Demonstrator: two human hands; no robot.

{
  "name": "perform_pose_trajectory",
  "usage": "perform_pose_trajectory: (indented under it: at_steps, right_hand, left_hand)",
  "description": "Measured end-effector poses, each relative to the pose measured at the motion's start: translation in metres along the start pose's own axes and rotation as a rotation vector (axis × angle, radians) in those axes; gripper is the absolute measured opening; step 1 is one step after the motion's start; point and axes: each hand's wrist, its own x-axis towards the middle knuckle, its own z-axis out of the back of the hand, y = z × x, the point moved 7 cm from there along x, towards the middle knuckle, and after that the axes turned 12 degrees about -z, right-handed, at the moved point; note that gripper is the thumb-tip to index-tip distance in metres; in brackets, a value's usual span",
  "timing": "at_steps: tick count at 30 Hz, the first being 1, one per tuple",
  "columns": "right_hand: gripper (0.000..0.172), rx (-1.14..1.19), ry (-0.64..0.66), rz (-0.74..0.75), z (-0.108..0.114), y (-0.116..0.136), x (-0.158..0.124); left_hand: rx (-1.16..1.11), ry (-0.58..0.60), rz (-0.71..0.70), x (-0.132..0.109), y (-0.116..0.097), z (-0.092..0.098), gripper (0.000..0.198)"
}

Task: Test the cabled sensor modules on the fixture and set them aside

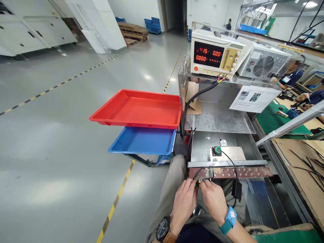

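Observation:
My left hand (184, 199) and my right hand (214, 197) meet at the near edge of a metal test fixture (229, 172). Both pinch a small green and yellow connector (199, 183) between their fingertips. A black cable (229, 161) runs from there up to a round black and green part (216, 150) that sits on a pale plate (234, 153) inside the fixture. A black block (237, 189) hangs on the cable to the right of my right hand. I wear a dark watch on the left wrist and a teal band on the right.
A red tray (136, 109) over a blue tray (141, 141) juts out at the left. A power supply (215, 54) with red digits and a fan unit (263, 62) stand on the upper shelf. Other people's hands (302, 98) work at the far right, near black cable ties (307, 163).

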Motion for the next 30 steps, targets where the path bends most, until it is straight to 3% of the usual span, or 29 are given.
perform_pose_trajectory:
  at_steps: [13,23,30]
  right_hand:
    - [0.017,0.006,-0.017,-0.03,0.004,0.002,0.003]
    - [0.016,0.015,0.003,-0.048,-0.007,0.0,0.004]
    - [0.022,0.022,-0.052,-0.036,-0.015,0.0,0.004]
  left_hand:
    - [-0.004,-0.075,-0.044,0.001,0.001,0.005,0.031]
    - [0.003,-0.062,-0.07,0.002,0.005,0.001,0.032]
    - [0.043,-0.107,-0.114,0.0,0.008,0.0,0.031]
